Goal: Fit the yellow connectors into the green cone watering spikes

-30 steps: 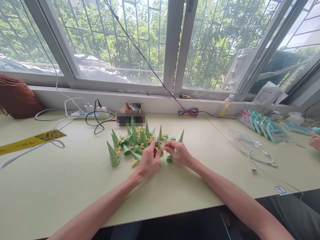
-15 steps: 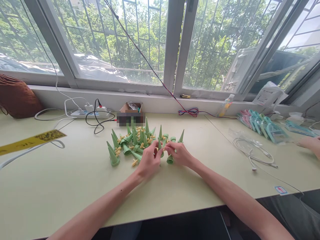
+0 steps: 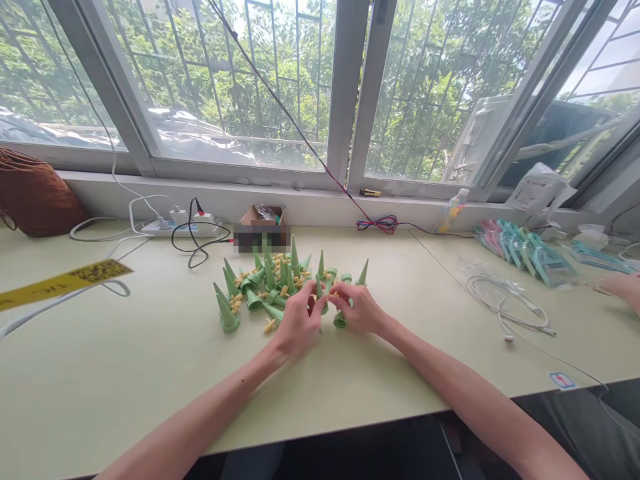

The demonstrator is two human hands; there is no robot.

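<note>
My left hand [image 3: 300, 317] is closed around a green plastic plant-watering spike [image 3: 319, 288], its pointed tip showing above the fingers. Close beside it, my right hand [image 3: 363, 308] pinches a small yellow valve [image 3: 327, 297] against the spike; the fingertips partly hide where they meet. Many more green spikes [image 3: 228, 313] stand or lie in a pile to the left and behind my hands, with yellow valves [image 3: 271, 325] on and among them. Just under my right fingers sits a green threaded end [image 3: 340, 320].
Behind the pile is a small cardboard box [image 3: 277, 217]. A power strip [image 3: 165, 229] with cables lies back left. To the right are a white cable [image 3: 520, 317], bagged teal and pink items [image 3: 525, 253], a bottle [image 3: 451, 211] and another person's hand [image 3: 623, 287].
My hands stay almost in the same place, with only slight finger movement at the spike. The other person's hand at the right edge has shifted a little.
</note>
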